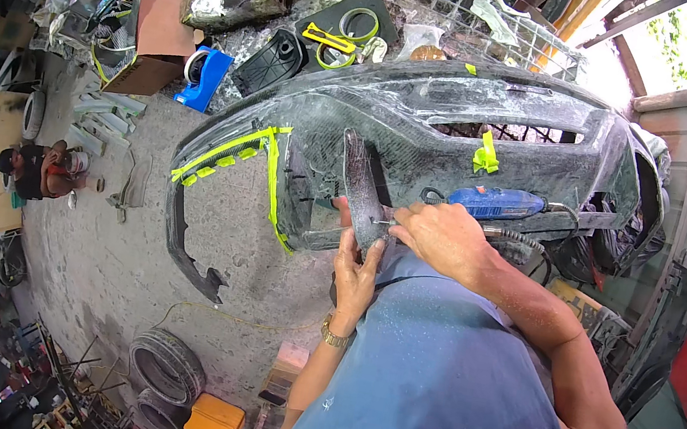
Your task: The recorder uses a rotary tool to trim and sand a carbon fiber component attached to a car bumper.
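Note:
My left hand (pixel 354 277) grips the lower end of a long, dark, dusty curved strip (pixel 363 183), which stands tilted in front of me. My right hand (pixel 439 237) is closed around the handpiece of a rotary tool, mostly hidden by the fingers. Its thin metal bit (pixel 382 221) meets the strip's right edge, or comes very close; I cannot tell which. A flexible shaft (pixel 512 237) runs from behind the right hand. The blue rotary tool body (pixel 496 204) lies on a large dark car bumper (pixel 332 114) just beyond. Yellow-green tape (pixel 275 177) edges the bumper's left part.
Behind the bumper are tape rolls (pixel 357 25), a yellow cutter (pixel 329 37), a blue tape dispenser (pixel 205 79) and a cardboard box (pixel 165 34). Tyres (pixel 167 366) and an orange box (pixel 215 421) sit on the floor. Another person (pixel 45 169) sits far left.

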Demonstrator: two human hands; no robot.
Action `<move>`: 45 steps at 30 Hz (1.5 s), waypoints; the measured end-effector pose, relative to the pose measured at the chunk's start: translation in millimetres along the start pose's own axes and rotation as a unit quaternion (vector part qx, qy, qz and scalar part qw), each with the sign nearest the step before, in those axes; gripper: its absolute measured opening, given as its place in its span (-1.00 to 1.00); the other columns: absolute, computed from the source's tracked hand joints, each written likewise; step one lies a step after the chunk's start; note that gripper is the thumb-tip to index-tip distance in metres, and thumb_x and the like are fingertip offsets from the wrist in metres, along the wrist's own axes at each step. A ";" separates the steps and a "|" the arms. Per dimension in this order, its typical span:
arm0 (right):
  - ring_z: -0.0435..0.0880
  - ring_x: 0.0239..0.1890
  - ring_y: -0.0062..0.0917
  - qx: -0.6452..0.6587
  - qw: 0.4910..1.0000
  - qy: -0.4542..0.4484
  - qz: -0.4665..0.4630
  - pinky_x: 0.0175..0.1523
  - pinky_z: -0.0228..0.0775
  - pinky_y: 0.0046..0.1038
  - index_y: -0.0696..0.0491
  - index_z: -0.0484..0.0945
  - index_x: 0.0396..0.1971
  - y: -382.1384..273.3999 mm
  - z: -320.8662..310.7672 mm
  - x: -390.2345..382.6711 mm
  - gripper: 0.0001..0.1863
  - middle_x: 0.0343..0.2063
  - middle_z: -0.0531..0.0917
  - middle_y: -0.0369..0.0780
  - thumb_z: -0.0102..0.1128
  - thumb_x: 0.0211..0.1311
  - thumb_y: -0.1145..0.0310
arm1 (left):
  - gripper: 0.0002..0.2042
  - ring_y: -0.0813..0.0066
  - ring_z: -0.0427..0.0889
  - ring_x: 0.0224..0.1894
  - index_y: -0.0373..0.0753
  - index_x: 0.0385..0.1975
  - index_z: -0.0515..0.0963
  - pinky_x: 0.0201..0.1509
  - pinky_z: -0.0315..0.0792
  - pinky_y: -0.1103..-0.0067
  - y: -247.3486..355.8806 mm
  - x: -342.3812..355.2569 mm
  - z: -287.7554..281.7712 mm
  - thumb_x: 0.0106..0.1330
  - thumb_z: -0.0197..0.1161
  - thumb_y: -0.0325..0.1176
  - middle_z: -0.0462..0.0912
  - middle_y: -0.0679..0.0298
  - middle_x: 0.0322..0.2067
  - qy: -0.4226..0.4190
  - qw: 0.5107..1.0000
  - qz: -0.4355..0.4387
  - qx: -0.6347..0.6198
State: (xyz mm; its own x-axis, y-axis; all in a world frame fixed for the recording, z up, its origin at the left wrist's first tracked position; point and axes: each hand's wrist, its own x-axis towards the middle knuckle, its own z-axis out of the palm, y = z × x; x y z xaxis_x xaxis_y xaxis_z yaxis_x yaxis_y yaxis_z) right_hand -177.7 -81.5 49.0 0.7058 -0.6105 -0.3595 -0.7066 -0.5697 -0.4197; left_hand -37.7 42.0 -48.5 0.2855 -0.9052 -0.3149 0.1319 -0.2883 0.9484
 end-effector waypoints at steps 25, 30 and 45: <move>0.71 -0.30 -0.19 0.031 0.999 -0.009 0.008 -0.23 0.55 -0.21 0.13 0.57 -0.11 2.1 0.4 -2.0 -0.65 -0.38 0.69 -0.08 0.05 0.37 0.16 | -0.84 0.70 0.39 -0.36 -0.33 -0.16 0.41 -0.31 0.33 0.67 -5.1 -1.9 5.0 0.36 0.22 -0.49 0.49 0.36 -0.35 0.027 0.999 0.021 -0.009; 0.69 -0.27 -0.20 0.025 1.000 -0.011 0.007 -0.23 0.55 -0.21 0.11 0.56 -0.23 2.1 4.3 -2.6 -0.67 -0.33 0.68 -0.13 0.04 0.38 0.12 | -0.83 0.65 0.43 -0.31 -0.33 -0.14 0.42 -0.20 0.37 0.64 -2.7 -2.4 6.9 0.35 0.23 -0.49 0.51 0.32 -0.33 0.029 0.999 0.018 -0.026; 0.70 -0.27 -0.17 0.043 0.999 0.010 0.013 -0.19 0.54 -0.19 0.14 0.60 -0.14 2.7 -2.2 -1.5 -0.65 -0.35 0.70 -0.06 0.06 0.37 0.15 | -0.83 0.67 0.44 -0.24 -0.33 -0.13 0.42 -0.15 0.37 0.66 4.1 -3.7 7.2 0.35 0.22 -0.51 0.52 0.31 -0.26 0.017 0.999 -0.008 -0.041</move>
State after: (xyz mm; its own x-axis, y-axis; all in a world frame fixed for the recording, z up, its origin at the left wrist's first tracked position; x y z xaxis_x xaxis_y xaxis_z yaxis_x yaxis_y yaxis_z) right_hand -180.7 -83.3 50.3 0.6858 -0.6351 -0.3554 -0.7168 -0.5050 -0.4808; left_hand -45.0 41.9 -43.2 0.3148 -0.8891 -0.3323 0.2134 -0.2748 0.9375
